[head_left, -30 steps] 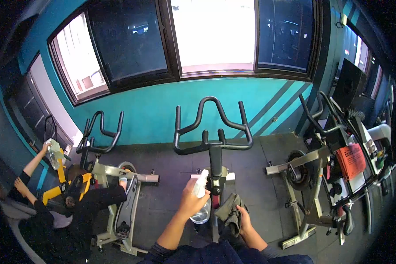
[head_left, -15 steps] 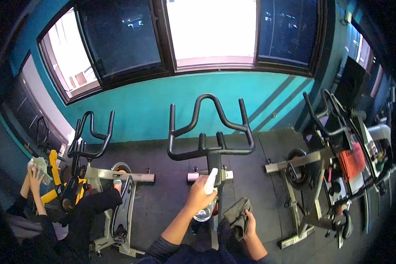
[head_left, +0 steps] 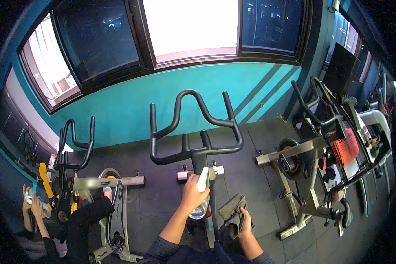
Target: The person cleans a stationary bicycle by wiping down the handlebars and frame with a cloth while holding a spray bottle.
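Note:
My left hand is wrapped round the neck of a spray bottle, which has a white trigger head and a clear body. The bottle is over the frame of the middle exercise bike, just behind its black handlebars. My right hand grips a dark grey-green cloth, bunched up and hanging to the right of the bike's frame. Apart from the cloth, nothing shows in that hand. My fingers hide part of the bottle's neck.
Another person's hands hold a pale object by the left exercise bike. At the right stands another exercise bike, with a red cloth beside it. A teal wall with windows is ahead, above the dark tiled floor.
My view has turned slightly, so the bikes and window sit further left. Both hands keep their hold on the spray bottle and cloth. The other person's hands have lowered.

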`<act>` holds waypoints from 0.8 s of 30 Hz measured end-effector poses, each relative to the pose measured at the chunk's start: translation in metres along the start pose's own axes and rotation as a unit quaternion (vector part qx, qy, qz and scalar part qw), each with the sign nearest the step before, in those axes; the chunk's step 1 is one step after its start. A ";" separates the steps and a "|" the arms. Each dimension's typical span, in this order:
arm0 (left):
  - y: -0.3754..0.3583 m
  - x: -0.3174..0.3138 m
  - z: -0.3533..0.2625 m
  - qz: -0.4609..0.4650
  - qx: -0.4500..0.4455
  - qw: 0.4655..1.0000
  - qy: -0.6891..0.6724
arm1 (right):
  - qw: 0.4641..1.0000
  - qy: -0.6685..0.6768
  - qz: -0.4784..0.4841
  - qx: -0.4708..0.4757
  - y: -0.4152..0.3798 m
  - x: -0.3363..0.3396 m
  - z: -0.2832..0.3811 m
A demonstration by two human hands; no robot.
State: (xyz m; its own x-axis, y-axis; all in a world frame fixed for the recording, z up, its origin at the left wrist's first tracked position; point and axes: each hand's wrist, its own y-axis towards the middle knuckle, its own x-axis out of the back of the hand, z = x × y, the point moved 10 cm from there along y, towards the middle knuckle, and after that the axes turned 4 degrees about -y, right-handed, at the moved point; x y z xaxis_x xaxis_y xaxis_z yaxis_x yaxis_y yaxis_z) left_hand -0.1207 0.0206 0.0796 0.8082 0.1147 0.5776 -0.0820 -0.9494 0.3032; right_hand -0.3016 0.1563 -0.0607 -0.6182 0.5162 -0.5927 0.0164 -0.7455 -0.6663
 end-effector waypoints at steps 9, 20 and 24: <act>0.006 -0.042 0.040 0.073 0.085 0.961 -0.251 | 0.957 0.085 0.101 0.258 0.019 -0.035 0.115; 0.000 -0.050 0.047 0.044 0.115 0.945 -0.303 | 0.338 -0.736 -0.048 0.584 0.136 -0.279 0.109; -0.005 -0.057 0.058 0.051 0.127 0.948 -0.286 | 0.459 -0.763 -0.042 0.453 0.166 -0.280 0.127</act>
State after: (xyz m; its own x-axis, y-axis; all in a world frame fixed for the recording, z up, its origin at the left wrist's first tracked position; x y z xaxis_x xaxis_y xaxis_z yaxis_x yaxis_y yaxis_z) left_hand -0.1326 0.0022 0.0008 0.9937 -0.0907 0.0665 -0.0930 -0.9951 0.0326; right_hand -0.2261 -0.1656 0.0523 -0.4280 0.1786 0.8859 0.0363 -0.9761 0.2143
